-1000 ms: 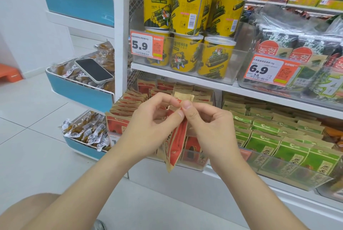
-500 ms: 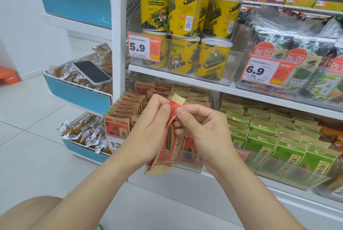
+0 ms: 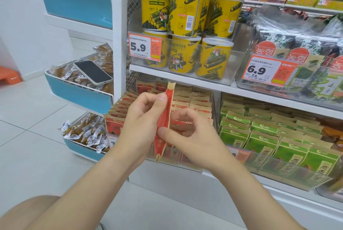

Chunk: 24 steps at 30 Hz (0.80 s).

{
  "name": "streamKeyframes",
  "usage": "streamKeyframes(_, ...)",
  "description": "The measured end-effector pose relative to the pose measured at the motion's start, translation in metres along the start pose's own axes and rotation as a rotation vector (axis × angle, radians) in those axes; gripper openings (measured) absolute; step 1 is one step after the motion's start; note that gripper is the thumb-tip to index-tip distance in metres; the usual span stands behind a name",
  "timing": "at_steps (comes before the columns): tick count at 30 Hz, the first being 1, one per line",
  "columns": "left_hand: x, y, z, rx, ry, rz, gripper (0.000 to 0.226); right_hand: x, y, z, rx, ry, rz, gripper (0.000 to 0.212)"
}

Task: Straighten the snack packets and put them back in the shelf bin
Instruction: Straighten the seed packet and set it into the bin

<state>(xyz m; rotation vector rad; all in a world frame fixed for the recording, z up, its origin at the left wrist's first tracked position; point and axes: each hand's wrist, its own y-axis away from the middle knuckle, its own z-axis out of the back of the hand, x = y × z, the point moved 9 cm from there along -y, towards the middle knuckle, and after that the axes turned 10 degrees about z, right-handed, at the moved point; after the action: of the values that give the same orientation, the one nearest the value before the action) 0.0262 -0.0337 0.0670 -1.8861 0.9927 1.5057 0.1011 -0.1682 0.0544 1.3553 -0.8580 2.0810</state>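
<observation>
Left hand (image 3: 141,118) and right hand (image 3: 193,136) are both closed on one red snack packet (image 3: 165,116), which is held upright and edge-on in the air, just in front of the shelf bin (image 3: 193,164). The left thumb is pressed on the packet's upper half. The right thumb is pinched against its lower half, with the other right fingers loosely curled behind.

The packet is judged to be light, thin and pliable: a paper-faced pouch, easily creased, with stiffer sealed strips at top and bottom. Those strips or the two flat faces are the places to be gripped, and little force is called for. Its contents cannot be made out.

The clear-walled bin is filled with rows of like red packets (image 3: 191,103) stood on end, and no gap for the return is plainly seen. Green packets (image 3: 259,136) are ranged in the next bin to the right. Yellow tubs (image 3: 183,12) are stacked on the shelf above, so headroom is judged tight. A phone (image 3: 92,71) is laid on a side rack at the left.
</observation>
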Motion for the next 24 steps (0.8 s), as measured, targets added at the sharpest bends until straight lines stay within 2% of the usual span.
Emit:
streamKeyframes(4,0.0,-0.003,0.0,0.051,-0.079,-0.009,0.043,0.005,-0.002,0.006,-0.04,-0.106,0.024,0.032)
streamKeyframes(8,0.003,0.0,-0.011,0.192,-0.19,0.042,0.034,0.007,-0.002,0.016,-0.156,-0.188,0.066,0.048)
streamKeyframes(12,0.002,0.008,-0.016,0.175,-0.477,-0.043,0.03,0.0,-0.002,0.025,-0.255,-0.214,0.031,0.052)
streamKeyframes(15,0.0,0.007,-0.011,0.099,-0.433,-0.081,0.024,0.0,-0.005,0.025,-0.252,-0.134,0.063,0.053)
streamKeyframes(19,-0.003,0.004,-0.005,0.067,-0.317,-0.06,0.025,-0.004,-0.007,0.026,-0.223,-0.171,0.036,0.035)
streamKeyframes(24,-0.006,0.005,-0.003,0.046,-0.332,-0.082,0.022,0.001,-0.008,0.025,-0.204,-0.121,0.084,0.03)
